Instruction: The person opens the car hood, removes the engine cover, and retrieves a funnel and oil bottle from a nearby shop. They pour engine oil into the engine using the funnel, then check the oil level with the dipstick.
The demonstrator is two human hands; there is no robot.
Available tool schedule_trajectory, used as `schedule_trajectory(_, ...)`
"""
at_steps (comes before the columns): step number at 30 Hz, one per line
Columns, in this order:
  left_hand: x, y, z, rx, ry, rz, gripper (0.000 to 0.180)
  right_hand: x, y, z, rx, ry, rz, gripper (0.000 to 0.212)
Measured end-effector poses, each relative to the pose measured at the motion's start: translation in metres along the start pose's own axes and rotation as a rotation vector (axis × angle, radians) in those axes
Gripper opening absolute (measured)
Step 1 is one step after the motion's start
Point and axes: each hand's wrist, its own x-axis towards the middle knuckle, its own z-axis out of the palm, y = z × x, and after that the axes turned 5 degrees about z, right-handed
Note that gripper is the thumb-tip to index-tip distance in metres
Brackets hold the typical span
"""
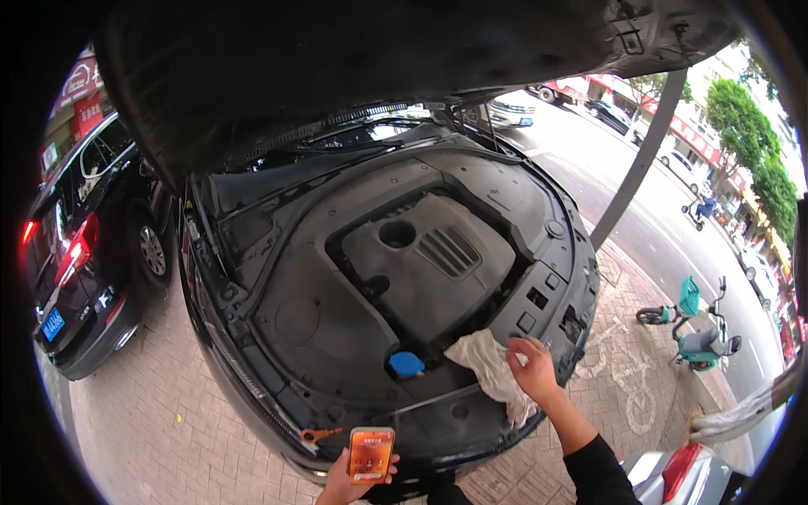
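Note:
My left hand (338,484) grips a smartphone (371,454) with a lit orange screen, at the car's front edge. Over the engine bay, my right hand (532,370) has its fingers curled together by the upper right edge of a crumpled whitish cloth (488,366). What sits between those fingertips is hidden. The cloth drapes over the front panel. To its left is a blue filler cap (406,364). An orange looped handle (320,435) lies near the phone; a thin pale line runs rightward from near it, perhaps its rod.
A raised black hood (379,67) hangs over the engine cover (429,261). Left stands a dark car (93,244) with lit tail lights. A grey post (640,160) rises at right, and a green electric bike (699,337) stands beyond it on the brick pavement (210,429).

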Motion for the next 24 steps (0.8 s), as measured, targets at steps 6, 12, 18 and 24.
schedule_trajectory(6, 0.013, -0.015, -0.003, -0.336, 0.305, -0.071, 0.085, 0.163, 0.035, 0.072, 0.04, -0.111, -0.36, 0.015)
schedule_trajectory(12, 0.015, -0.032, 0.034, 0.029, 0.256, 0.144, 0.074, 0.302, 0.091, 0.156, 0.055, -0.219, -0.407, 0.016)
schedule_trajectory(18, 0.02, -0.045, 0.094, 0.048, 0.283, 0.341, 0.073, 0.401, 0.086, 0.248, -0.012, -0.439, -0.349, 0.025)
schedule_trajectory(24, 0.012, -0.07, 0.114, 0.039, 0.514, 0.491, 0.065, 0.43, 0.049, 0.328, -0.203, -0.806, -0.376, 0.023)
